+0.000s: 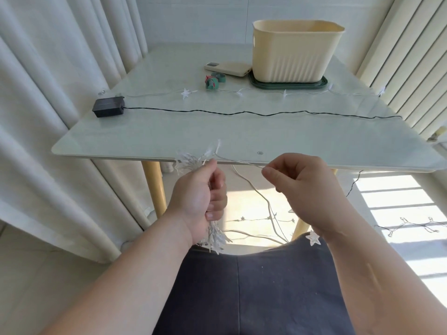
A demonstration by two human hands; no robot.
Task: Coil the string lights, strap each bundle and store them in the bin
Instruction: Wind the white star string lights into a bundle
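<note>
Gripping the coiled star lights (189, 160) in the curled left hand (199, 197) at the edge of the table (169, 134), pinching their loose wire (242, 162) with the right hand (304, 189), bin (290, 52) at the far side

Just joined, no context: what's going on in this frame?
A person at the table is mid-coil. The left hand grips a coiled bundle of star lights. The right hand pinches the loose wire running from it, and more strand trails to the floor. On the table lie a black battery box with its dark wire, another star strand, green straps and a cream bin. The held bundle has no strap yet.
</note>
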